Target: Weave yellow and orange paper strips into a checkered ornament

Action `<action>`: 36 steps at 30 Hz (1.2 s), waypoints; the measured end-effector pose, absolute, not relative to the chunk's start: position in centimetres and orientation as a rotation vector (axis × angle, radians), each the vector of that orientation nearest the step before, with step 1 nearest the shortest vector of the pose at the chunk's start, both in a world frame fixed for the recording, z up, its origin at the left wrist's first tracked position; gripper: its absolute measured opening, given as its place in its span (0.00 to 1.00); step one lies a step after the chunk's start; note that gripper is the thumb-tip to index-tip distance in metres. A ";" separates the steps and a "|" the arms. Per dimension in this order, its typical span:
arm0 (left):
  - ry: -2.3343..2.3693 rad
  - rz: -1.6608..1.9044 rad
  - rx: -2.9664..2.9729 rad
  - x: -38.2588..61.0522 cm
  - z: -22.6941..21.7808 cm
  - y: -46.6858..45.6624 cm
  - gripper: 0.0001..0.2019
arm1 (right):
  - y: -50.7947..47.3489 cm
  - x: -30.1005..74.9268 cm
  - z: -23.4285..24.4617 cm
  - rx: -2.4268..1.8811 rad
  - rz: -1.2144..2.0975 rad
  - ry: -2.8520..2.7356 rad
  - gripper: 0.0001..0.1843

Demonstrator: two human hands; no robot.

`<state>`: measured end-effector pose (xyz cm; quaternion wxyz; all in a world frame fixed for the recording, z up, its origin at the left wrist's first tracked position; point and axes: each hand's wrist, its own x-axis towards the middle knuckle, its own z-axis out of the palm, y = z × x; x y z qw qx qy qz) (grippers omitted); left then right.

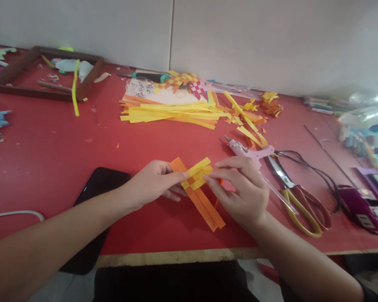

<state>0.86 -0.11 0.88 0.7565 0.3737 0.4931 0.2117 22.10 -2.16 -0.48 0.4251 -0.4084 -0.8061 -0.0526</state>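
Interlaced paper strips (192,183), judged light, crease-prone and best held at their crossing, are pinched there by the left hand (156,182), at yellow ends (203,171) by the right hand (244,188).

A pale gray wall (271,42) spans the top of the frame, split by a dark vertical seam (171,37) near center. Below, a red-topped desk (157,144) stretches from side to side against it, its tan front edge (176,257) crossing the lower frame. Gray floor (66,287) shows at lower left; soft light falls across the desk.
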 end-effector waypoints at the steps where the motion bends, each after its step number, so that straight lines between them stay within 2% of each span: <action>1: 1.070 0.462 0.822 0.9 0.9 -0.1 0.08 | -2.2 22.1 -0.4 -1.010 -0.155 -2.020 0.05; 7: 1.062 0.464 0.843 0.9 0.8 -0.2 0.08 | -2.7 21.5 -0.3 -0.879 -0.094 -2.149 0.06; 11: 1.047 0.469 0.850 0.9 0.7 -0.2 0.10 | -3.0 21.5 -0.6 -1.028 -0.177 -2.089 0.05; 15: 1.047 0.485 0.845 0.9 0.6 -0.1 0.09 | -2.8 21.6 -0.9 -1.134 -0.071 -2.072 0.11; 18: 1.044 0.482 0.845 0.9 0.7 -0.1 0.08 | -2.5 21.6 -1.0 -1.229 0.010 -2.062 0.06; 24: 1.058 0.469 0.879 0.8 1.0 -0.2 0.09 | -2.4 21.6 -0.9 -1.247 0.183 -2.038 0.04; 28: 1.067 0.477 0.862 0.9 1.1 -0.2 0.10 | -2.6 21.5 -0.9 -1.302 0.155 -2.010 0.05; 32: 1.032 0.486 0.841 0.9 0.9 -0.3 0.06 | -2.6 21.3 -0.9 -1.143 0.094 -2.007 0.07; 36: 1.032 0.497 0.858 0.8 0.5 -0.3 0.09 | -2.6 21.2 -0.9 -1.056 0.017 -2.052 0.08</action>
